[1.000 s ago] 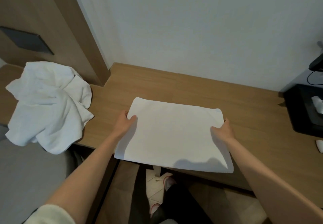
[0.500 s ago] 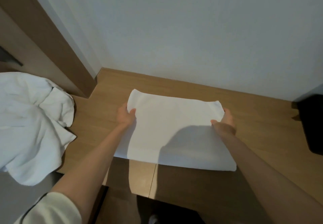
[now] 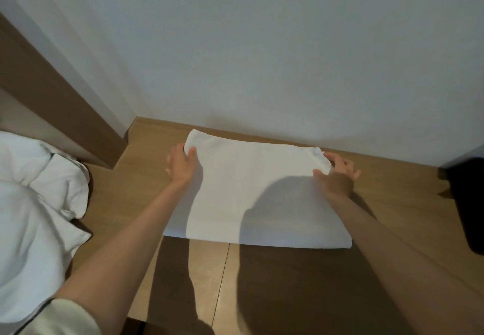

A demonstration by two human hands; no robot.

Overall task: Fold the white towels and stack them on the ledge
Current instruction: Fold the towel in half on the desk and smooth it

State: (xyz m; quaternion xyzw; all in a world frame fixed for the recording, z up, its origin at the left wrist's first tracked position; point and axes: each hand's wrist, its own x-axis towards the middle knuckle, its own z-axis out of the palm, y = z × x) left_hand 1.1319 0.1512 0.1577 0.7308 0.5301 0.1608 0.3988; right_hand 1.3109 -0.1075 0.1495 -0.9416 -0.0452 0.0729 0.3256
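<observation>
Folded towel (image 3: 243,193) flat on desk (image 3: 288,282); left hand (image 3: 180,166), right hand (image 3: 336,175) each pinch far corner. Crumpled towels (image 3: 34,203) left.

folded towel (image 3: 251,190): white cloth, matt, fine even texture | crumpled towels (image 3: 31,203): white cloth, matt, soft, heavily creased | ledge (image 3: 288,282): light-brown wood-grain surface, smooth, slight satin sheen | side panel (image 3: 52,104): darker wood-look, matt | wall (image 3: 262,46): pale, matt, smooth | black object (image 3: 466,203): dark, material indeterminate | sleeve (image 3: 60,319): pale cloth, matt
</observation>
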